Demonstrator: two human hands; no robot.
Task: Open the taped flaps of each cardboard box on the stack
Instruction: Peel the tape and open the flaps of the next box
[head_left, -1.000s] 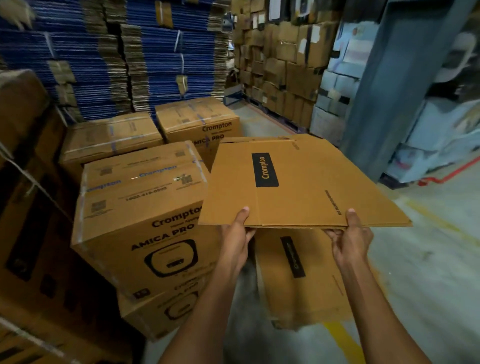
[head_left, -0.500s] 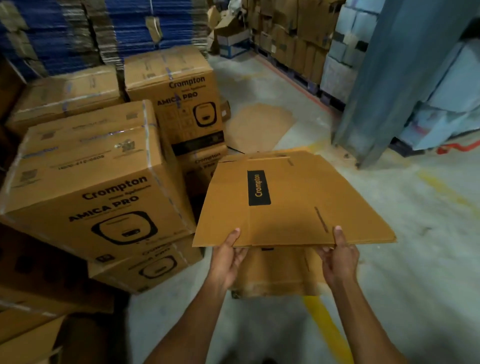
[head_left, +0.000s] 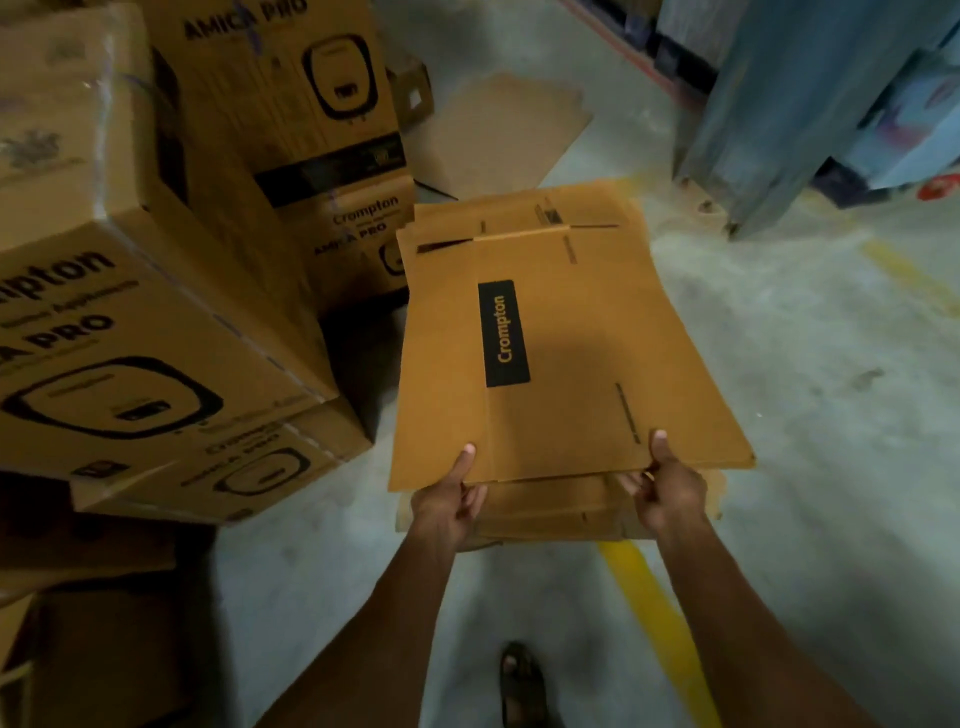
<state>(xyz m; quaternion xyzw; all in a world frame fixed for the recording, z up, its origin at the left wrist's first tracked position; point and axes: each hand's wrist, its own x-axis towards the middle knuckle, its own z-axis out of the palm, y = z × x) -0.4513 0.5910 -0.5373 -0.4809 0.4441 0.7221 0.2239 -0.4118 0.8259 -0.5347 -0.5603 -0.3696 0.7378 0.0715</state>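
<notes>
L hand (head_left: 449, 501) & R hand (head_left: 667, 491) pinch the flat box (head_left: 561, 343) by its near edge, thumbs on top. Lower it slow & square onto the pile (head_left: 545, 512) under it. The taped boxes (head_left: 130, 332) stand left of it.

Grey concrete floor (head_left: 805, 364), with a yellow painted line (head_left: 654, 613) running along it near the middle. Left side: two stacks of printed boxes, near stack's bottom box (head_left: 223, 467) and far stack's bottom box (head_left: 358, 244) sitting on the concrete. Just right of them, a pile of flattened cartons (head_left: 550, 512) over the line's far end. Beyond that, a loose cardboard sheet (head_left: 498, 135) lying flat. Far right: blue column (head_left: 737, 171). Near edge: sandalled foot (head_left: 519, 680).
</notes>
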